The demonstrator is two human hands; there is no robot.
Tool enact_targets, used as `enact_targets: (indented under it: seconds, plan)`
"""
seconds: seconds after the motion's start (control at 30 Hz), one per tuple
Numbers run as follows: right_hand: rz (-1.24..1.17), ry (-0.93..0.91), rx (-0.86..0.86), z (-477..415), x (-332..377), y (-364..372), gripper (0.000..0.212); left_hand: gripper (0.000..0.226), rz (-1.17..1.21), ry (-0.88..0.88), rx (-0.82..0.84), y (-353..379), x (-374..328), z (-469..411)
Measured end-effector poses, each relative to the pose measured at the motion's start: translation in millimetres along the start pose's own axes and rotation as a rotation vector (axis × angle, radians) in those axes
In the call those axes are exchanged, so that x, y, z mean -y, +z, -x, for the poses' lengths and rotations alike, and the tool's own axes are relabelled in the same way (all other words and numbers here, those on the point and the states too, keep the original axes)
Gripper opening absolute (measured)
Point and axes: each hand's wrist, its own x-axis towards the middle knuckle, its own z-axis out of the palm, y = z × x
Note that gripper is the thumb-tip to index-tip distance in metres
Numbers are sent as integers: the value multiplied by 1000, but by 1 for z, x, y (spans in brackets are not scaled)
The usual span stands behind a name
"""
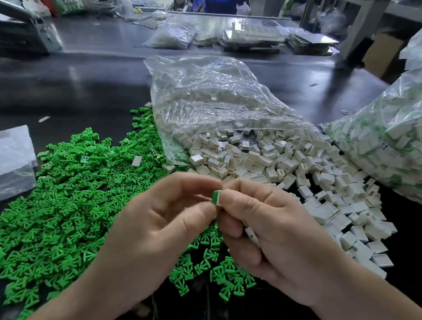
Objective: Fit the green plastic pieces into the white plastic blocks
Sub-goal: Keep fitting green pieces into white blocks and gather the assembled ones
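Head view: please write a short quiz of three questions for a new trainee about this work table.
1. True or false: the green pieces lie in a heap left of the white blocks.
2. The white blocks spill from: A) a cardboard box; B) a clear plastic bag; C) a metal tray.
3. Fill in: the left hand and right hand hold one assembled block between their fingertips; its visible end is ___.
Key: 1 true; 2 B; 3 green.

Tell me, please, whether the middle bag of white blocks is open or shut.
Open: the bag lies flat and white blocks spill from its mouth.
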Motion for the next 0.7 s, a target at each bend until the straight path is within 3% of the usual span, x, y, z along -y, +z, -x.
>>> enact_targets:
  seconds: [0.03, 0.3, 0.5, 0.6, 0.7]
  plan:
    - [48, 70, -29, -10, 9, 14, 15, 23, -53, 37, -2, -1, 0, 1]
    - [98, 124, -37, -14, 10, 17, 13, 13, -309, 204, -110, -1, 2, -1]
    - [-152, 121, 73, -14, 13, 12, 8, 12, -327, 201, -111, -2, 2, -2]
    - [-434, 45, 185, -18, 18, 5, 12, 33, -653, 114, -61, -8, 13, -6]
    - [-540, 39, 188, -21, 19, 0, 19, 47, -1038, 116, 80, -5, 24, -11]
